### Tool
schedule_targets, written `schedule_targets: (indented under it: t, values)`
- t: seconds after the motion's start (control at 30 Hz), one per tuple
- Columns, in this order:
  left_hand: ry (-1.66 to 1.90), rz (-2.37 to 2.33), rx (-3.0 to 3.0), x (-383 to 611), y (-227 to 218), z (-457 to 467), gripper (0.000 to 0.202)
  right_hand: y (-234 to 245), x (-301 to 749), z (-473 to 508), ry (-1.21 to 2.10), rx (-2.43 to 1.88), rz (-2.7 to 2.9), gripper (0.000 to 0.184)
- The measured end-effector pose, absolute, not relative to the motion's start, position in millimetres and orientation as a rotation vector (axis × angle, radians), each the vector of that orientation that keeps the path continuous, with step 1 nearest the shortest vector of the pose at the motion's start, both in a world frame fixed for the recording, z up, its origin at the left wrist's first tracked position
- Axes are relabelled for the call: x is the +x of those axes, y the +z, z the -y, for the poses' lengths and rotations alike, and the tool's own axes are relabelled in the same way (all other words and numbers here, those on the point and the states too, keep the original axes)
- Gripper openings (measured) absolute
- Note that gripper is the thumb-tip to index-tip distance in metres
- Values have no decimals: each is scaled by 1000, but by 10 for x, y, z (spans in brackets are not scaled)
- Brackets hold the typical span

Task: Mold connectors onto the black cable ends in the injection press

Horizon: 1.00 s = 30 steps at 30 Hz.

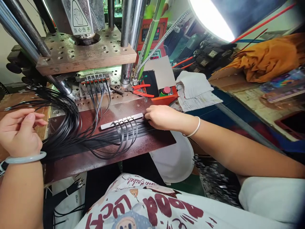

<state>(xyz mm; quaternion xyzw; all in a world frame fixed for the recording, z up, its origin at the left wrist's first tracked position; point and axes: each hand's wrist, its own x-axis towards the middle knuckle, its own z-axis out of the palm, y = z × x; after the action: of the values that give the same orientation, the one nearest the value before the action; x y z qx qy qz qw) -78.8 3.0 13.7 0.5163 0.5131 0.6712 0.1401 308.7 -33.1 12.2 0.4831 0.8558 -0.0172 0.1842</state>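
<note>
My right hand point(162, 117) is closed at the right end of a pale slotted metal bar point(106, 126), its fingertips partly hidden. Several thin black cables point(122, 136) sit in the bar's slots and loop down toward me. To the left, my left hand point(21, 132) is half curled with its fingers apart, and I see nothing in it. Beside it lies a thick bundle of black cables point(69, 117) with light-coloured tips. Under the press, a second slotted holder point(95, 78) bears more black cables.
A press with a drilled plate point(88, 60) and steel columns stands in front. Red-handled pliers point(143, 90) lie right of the holder, near a phone point(150, 81) and white cloths point(195, 89). A lit lamp point(214, 19) hangs above. A white basin point(176, 159) is below the brown board point(64, 168).
</note>
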Motion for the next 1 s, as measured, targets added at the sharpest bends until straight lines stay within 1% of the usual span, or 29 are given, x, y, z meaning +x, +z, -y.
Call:
schedule_targets:
  t: [0.13,0.2,0.27,0.33,0.4,0.43,0.53,0.7,0.77,0.8,0.83,0.87,0.93,1.0]
  values:
    - [2025,-1239,1556,-869,18,-81,17,164,2991,449,210,1479,-2392,22]
    - [2038,-1195,1589,-897,-26,-98,14,120,2962,470,253,1625,-2520,23]
    - [2050,-1161,1618,-917,-49,-103,13,30,2953,453,90,1760,-2803,21]
    - [2047,-1138,1628,-931,-55,-95,12,-83,2961,409,-233,1811,-3103,18]
    - [2024,-1142,1624,-942,-53,-83,12,-186,2977,351,-462,1744,-3286,18]
    - [2009,-1155,1623,-946,-52,-80,12,-227,2984,321,-487,1701,-3335,18]
    - [1976,-1198,1631,-944,-54,-85,11,-298,2983,249,-392,1618,-3347,21]
    - [1958,-1273,1655,-917,-41,-34,13,-311,2917,281,-52,1531,-3262,23]
    - [1977,-1302,1644,-913,6,57,13,-290,2926,330,-43,1485,-3278,24]
    - [1961,-1295,1613,-906,38,105,14,-272,2946,339,-100,1469,-3293,23]
    - [1883,-1275,1585,-890,74,139,16,-250,2971,322,-193,1465,-3303,22]
    - [1724,-1242,1585,-860,109,145,20,-225,2995,268,-311,1476,-3301,20]
    - [1247,-1188,1720,-750,167,17,32,-168,2993,18,-537,1557,-3265,16]
    - [778,-1260,2019,-586,188,-328,43,-104,2856,-409,-615,1777,-3172,17]
